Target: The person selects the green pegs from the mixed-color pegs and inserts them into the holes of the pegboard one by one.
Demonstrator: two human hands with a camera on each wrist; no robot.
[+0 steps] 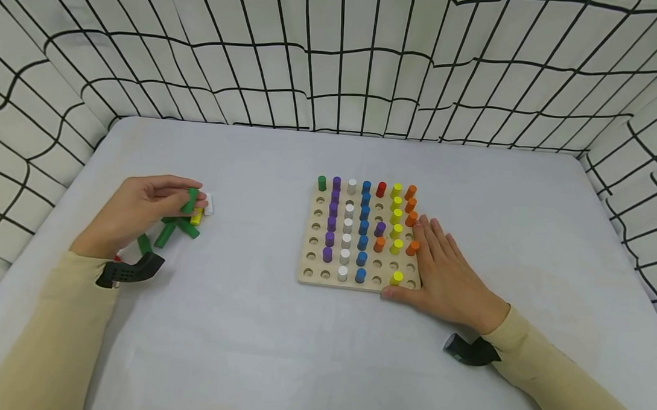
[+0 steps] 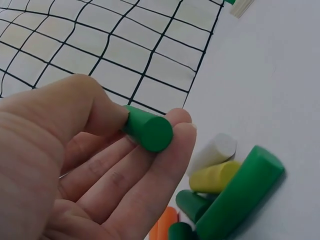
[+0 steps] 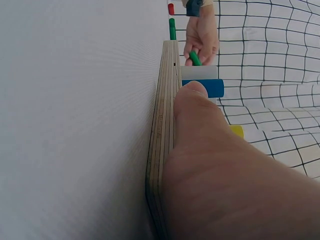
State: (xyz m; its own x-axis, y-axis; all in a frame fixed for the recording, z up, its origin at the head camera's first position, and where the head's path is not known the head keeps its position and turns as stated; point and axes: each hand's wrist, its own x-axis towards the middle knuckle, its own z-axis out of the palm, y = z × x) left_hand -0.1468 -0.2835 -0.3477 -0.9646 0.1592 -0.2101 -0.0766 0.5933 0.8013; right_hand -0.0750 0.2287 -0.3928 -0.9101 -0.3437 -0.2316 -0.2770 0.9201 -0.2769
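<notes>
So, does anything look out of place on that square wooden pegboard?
Yes: on the pegboard, one purple cylindrical peg and one orange cylindrical peg stand in the column topped by a red cylindrical peg. Every other column shows just one peg colour, so those two look misplaced.

Green peg [image 2: 150, 131], beige sleeves [image 1: 52, 328], black-gridded wall [image 1: 355, 73]
</notes>
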